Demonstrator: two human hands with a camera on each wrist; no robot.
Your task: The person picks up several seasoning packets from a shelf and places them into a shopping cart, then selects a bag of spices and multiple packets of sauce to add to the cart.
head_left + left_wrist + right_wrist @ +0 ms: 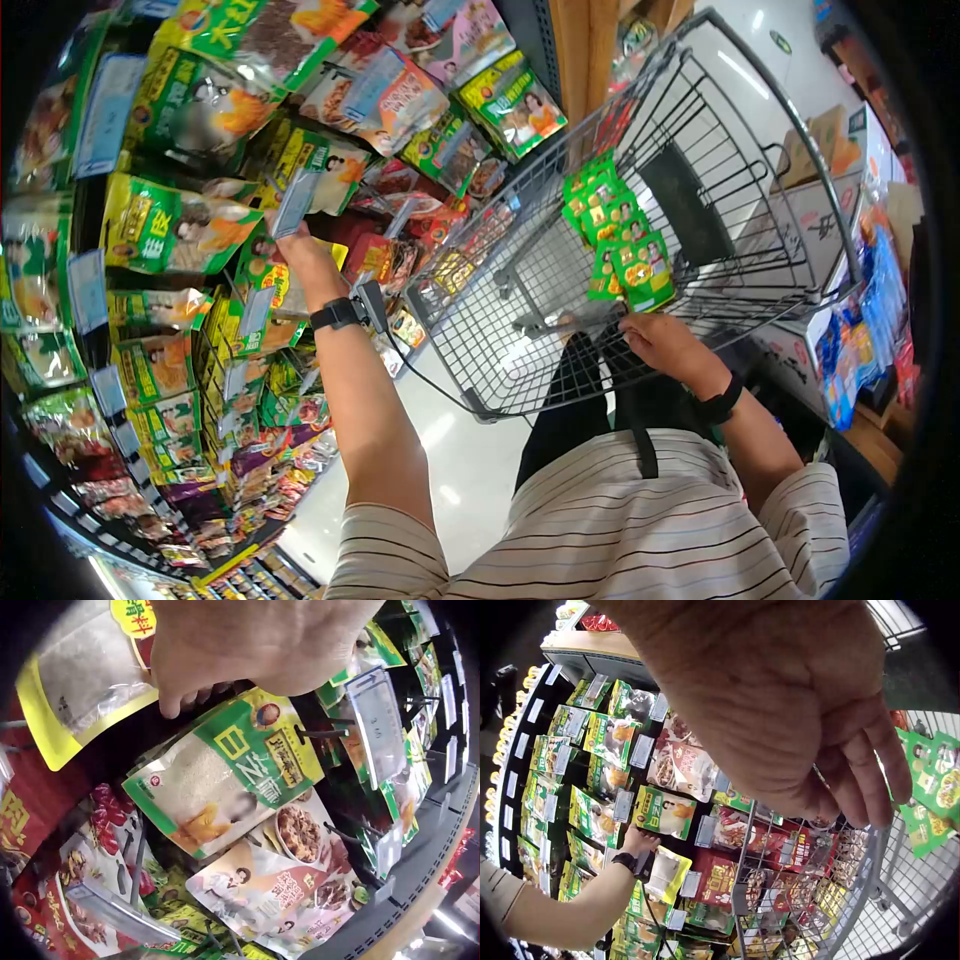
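At the shelf, my left hand [292, 248] reaches in among hanging food packets. In the left wrist view it is right above a green-and-yellow packet of white sesame [214, 769], its fingertips [171, 705] at the packet's upper edge and partly hidden behind the hand. A clear packet with a yellow border [90, 682] hangs beside the fingers. My right hand [665, 345] is at the near side of a wire shopping cart [470, 340], by several green packets [645, 268] lying in it. The right wrist view shows the palm and loosely bent fingers [866, 776], no thing between them.
Price tags [379, 724] on metal hooks stick out from the shelf between the packets. Stacked cartons [800, 230] and blue-wrapped goods [868, 290] stand right of the cart. A cable runs from the left wrist across the cart's corner. Pale floor [440, 450] shows between shelf and cart.
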